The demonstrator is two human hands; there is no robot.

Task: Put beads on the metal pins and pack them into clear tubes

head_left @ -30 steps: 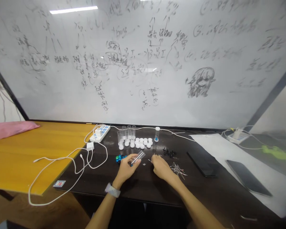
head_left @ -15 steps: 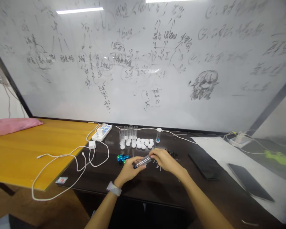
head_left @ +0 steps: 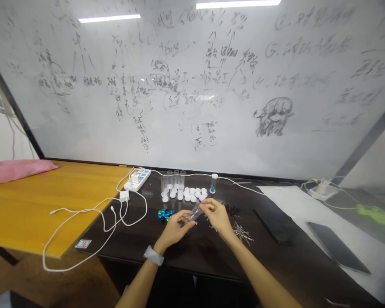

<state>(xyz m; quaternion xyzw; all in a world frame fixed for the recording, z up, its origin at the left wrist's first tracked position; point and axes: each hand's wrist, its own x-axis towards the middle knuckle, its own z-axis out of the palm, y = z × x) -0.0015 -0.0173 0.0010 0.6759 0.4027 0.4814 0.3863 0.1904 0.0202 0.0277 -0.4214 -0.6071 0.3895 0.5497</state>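
My left hand [head_left: 175, 229] is closed around a small clear plastic vial [head_left: 194, 212], held tilted above the dark table [head_left: 195, 248]. My right hand [head_left: 216, 214] meets the vial's open end with its fingers pinched on something too small to name. Blue and green beads [head_left: 164, 213] lie just left of my left hand. A pile of thin metal pins [head_left: 240, 232] lies right of my right hand. Behind them stand empty clear vials [head_left: 172, 182], several white caps [head_left: 191, 193], a capped vial with blue at its bottom [head_left: 213, 183] and small black parts [head_left: 230, 208].
A white power strip [head_left: 137, 178] and loose white cables [head_left: 93, 218] lie at the left, over the edge of an orange table [head_left: 25, 205] holding a pink cloth [head_left: 16, 169]. Two dark phones [head_left: 277, 222] [head_left: 336, 247] and white paper [head_left: 308, 205] are at the right. A whiteboard [head_left: 192, 85] stands behind.
My right hand came off the table near the pins and moved left and up to the vial's mouth. My left hand kept the vial, raising it slightly.
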